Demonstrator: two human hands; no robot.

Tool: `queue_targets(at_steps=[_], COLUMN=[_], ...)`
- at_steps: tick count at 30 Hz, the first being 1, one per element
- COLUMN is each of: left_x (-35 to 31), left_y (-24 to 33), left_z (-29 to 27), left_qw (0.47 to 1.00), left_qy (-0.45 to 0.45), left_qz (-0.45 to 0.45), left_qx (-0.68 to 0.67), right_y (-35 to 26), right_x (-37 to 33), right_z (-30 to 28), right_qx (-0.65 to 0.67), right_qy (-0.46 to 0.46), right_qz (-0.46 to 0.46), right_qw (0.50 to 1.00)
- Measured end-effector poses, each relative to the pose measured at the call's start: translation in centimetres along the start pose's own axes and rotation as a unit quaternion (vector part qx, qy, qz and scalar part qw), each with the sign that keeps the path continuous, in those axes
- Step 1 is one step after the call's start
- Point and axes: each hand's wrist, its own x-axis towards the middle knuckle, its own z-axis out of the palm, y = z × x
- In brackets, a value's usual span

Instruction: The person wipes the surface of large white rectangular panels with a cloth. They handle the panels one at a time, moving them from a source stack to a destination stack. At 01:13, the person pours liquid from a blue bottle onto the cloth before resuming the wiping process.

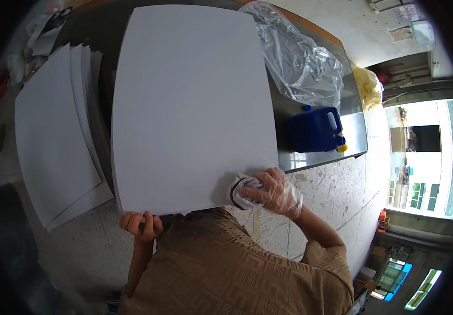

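A stack of large white sheets (195, 100) lies in front of me and covers much of the dark table. My left hand (141, 224) is closed at the near left corner of the stack, its fingers curled at the edge. My right hand (276, 193) wears a clear plastic glove. It is shut on a bunched white cloth (241, 190) with a dark red border, which rests on the near right part of the top sheet. Part of the cloth is hidden under the fingers.
More white sheets (53, 142) lean in a fanned pile at the left. Right of the stack, a blue jug (315, 130) and a crumpled clear plastic bag (302, 60) lie on the table (355, 123). A yellow bag (368, 88) is beyond the table's right edge.
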Motion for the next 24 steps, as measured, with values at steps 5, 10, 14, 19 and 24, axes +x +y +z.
queue_targets(at_steps=[5,10,14,19,24], left_x=[-0.2,-0.5,0.4,1.3,3.3], left_y=[0.1,1.1,2.3,3.4,2.9], left_z=[-0.6,-1.9,-2.7,-3.3,-3.1], left_qw=[1.0,0.996,0.99,0.985,0.986], left_qy=[-0.029,-0.07,-0.077,-0.082,-0.094], left_qz=[-0.006,-0.052,-0.121,-0.151,-0.133], left_qx=[-0.006,0.001,0.007,0.004,0.035], right_y=[5.3,23.3,35.9,38.5,30.3], right_x=[3.6,18.5,30.1,31.2,19.8], right_z=[0.5,2.7,2.7,5.1,4.5], right_qx=[-0.019,-0.139,-0.145,-0.054,-0.098], right_qy=[0.006,0.1,0.086,0.124,0.178], right_qz=[-0.04,0.051,0.28,0.235,0.185], right_qw=[0.999,0.984,0.945,0.963,0.961])
